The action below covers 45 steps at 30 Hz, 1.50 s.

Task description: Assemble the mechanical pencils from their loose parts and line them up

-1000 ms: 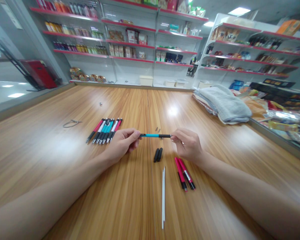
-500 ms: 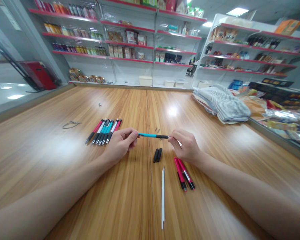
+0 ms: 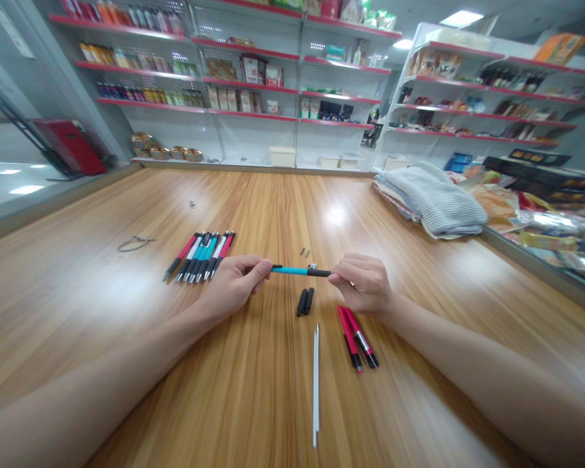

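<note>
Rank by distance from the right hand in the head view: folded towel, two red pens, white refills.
1. Two red pens, just under the right hand, toward the person.
2. White refills, left of those pens, closer to the person.
3. Folded towel, far back at the right.

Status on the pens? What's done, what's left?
Looks done: a row of about eight complete pink, white and teal pens lying beside the left hand. In hand: a teal pen barrel with a black grip, pinched at one end by the left hand and at the other by the right hand. Left, loose on the wooden table: two black grip sleeves, two white refills, two pink barrels, two small metal bits.
</note>
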Available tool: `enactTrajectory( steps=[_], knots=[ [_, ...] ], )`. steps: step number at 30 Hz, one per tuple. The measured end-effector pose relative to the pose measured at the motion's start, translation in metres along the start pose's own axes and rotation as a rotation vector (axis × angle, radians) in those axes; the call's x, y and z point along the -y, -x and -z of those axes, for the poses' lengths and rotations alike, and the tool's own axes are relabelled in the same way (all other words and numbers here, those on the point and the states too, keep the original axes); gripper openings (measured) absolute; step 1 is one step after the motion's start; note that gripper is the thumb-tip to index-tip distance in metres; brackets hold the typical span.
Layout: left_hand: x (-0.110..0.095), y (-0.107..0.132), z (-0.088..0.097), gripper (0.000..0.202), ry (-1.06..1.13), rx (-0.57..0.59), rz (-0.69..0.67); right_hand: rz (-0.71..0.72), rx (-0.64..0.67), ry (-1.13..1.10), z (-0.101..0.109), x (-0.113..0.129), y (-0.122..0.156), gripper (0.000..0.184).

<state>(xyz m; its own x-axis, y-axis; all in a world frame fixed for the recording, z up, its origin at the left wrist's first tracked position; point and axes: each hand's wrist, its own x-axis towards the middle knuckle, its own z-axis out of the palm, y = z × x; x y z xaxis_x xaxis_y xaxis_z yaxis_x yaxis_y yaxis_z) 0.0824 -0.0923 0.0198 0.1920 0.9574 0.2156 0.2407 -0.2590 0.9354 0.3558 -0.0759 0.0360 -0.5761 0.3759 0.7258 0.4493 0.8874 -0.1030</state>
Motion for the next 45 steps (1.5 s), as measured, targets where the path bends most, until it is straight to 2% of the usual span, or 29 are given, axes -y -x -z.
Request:
enactTrajectory(
  steps=[3, 5, 8, 11, 18, 25, 27, 33, 37, 41, 43, 45],
  knots=[
    [-0.003, 0.0, -0.001, 0.033, 0.033, -0.031, -0.021, -0.062, -0.02, -0.01, -0.001, 0.002, 0.0, 0.03],
    [-0.006, 0.0, -0.002, 0.029, 0.214, -0.023, 0.002, -0.129, -0.022, -0.033, -0.004, 0.003, -0.001, 0.031],
    [-0.01, -0.001, -0.001, 0.035, 0.597, 0.076, 0.094, -0.231, -0.006, -0.077, -0.007, 0.004, -0.003, 0.032],
    [-0.01, -0.001, 0.002, 0.035, 0.784, 0.2, 0.172, -0.244, 0.026, -0.105, -0.008, 0.003, -0.003, 0.033],
    [-0.004, 0.001, 0.004, 0.025, 0.845, 0.291, 0.208, -0.216, 0.041, -0.135, -0.005, 0.001, 0.0, 0.032],
    [-0.014, -0.002, 0.005, 0.034, 0.998, 0.189, 0.272, -0.139, -0.01, -0.143, -0.009, 0.012, -0.005, 0.021],
    [-0.015, -0.002, 0.006, 0.035, 1.002, 0.19, 0.27, -0.141, -0.028, -0.147, -0.009, 0.013, -0.006, 0.02],
    [-0.015, 0.0, 0.008, 0.035, 1.051, 0.315, 0.271, -0.194, -0.016, -0.158, -0.006, 0.008, -0.004, 0.021],
    [-0.014, 0.001, 0.008, 0.042, 1.059, 0.377, 0.227, -0.095, 0.044, -0.162, -0.009, 0.007, -0.002, 0.024],
    [-0.009, -0.003, 0.003, 0.027, 0.985, 0.255, 0.163, -0.006, 0.099, -0.162, -0.01, 0.01, -0.001, 0.034],
    [-0.006, -0.005, 0.001, 0.016, 0.934, 0.175, 0.173, 0.014, 0.126, -0.185, -0.01, 0.011, -0.002, 0.035],
    [-0.004, -0.008, 0.0, 0.017, 0.907, 0.109, 0.199, -0.008, 0.119, -0.203, -0.009, 0.011, -0.002, 0.033]
  ],
)
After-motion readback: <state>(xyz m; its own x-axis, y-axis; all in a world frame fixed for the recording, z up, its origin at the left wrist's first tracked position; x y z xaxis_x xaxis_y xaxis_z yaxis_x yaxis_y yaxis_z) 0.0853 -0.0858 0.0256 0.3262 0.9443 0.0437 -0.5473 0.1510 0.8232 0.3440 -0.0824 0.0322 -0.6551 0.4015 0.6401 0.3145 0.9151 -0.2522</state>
